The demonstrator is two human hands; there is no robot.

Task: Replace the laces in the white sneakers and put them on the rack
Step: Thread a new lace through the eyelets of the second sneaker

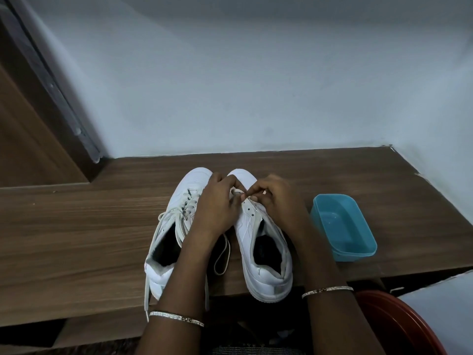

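Two white sneakers stand side by side on a wooden table, toes pointing away from me. The left sneaker is laced, and its loose lace ends hang over the table's front edge. The right sneaker shows bare eyelets along most of its tongue. My left hand and my right hand meet over the right sneaker's toe end, and both pinch a white lace at the lowest eyelets. A loop of lace lies on the table between the two shoes.
A blue plastic tub holding a little water stands just right of the right sneaker. A white wall rises behind the table, with a wooden door frame at the far left. A red round object sits below the table's front right edge.
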